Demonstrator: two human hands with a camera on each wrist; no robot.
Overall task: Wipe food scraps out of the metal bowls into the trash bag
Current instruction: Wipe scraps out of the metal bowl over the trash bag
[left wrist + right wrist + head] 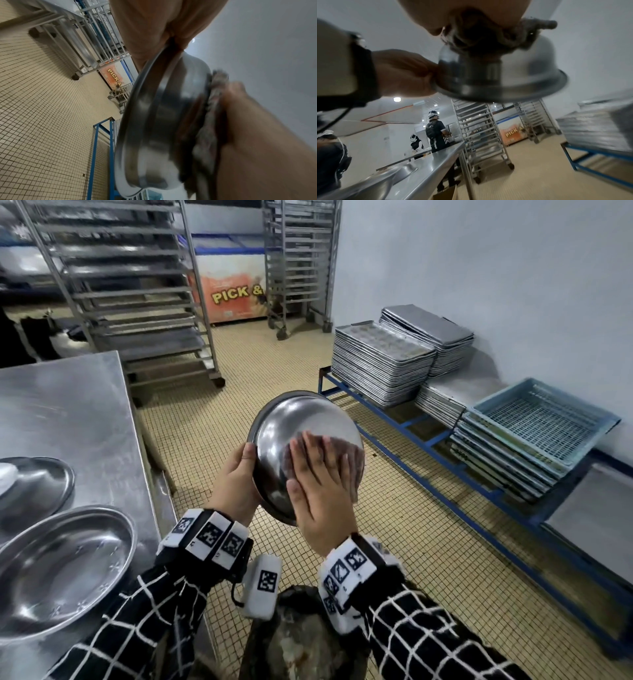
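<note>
Head view, nearest edge: the trash bag [301,642] stands open on the floor between the two forearms, directly below the held bowl [294,422], probably so that loosened scraps drop into it. Above the bag, the left hand [236,481] grips the bowl's left rim, thumb on the outer wall and fingers curled out of sight behind the rim. The bowl stands tilted on edge with its domed back toward the camera and its opening facing away. The right hand [322,487] lies flat, fingers straight and together, pressing a grey cloth [356,470] against the back of the bowl, apparently to wipe it. The bowl's back is polished and mirror-bright; its inside is hidden. At near left, two more bowls [61,573] rest on the steel table [68,405], presumably awaiting their turn.
</note>
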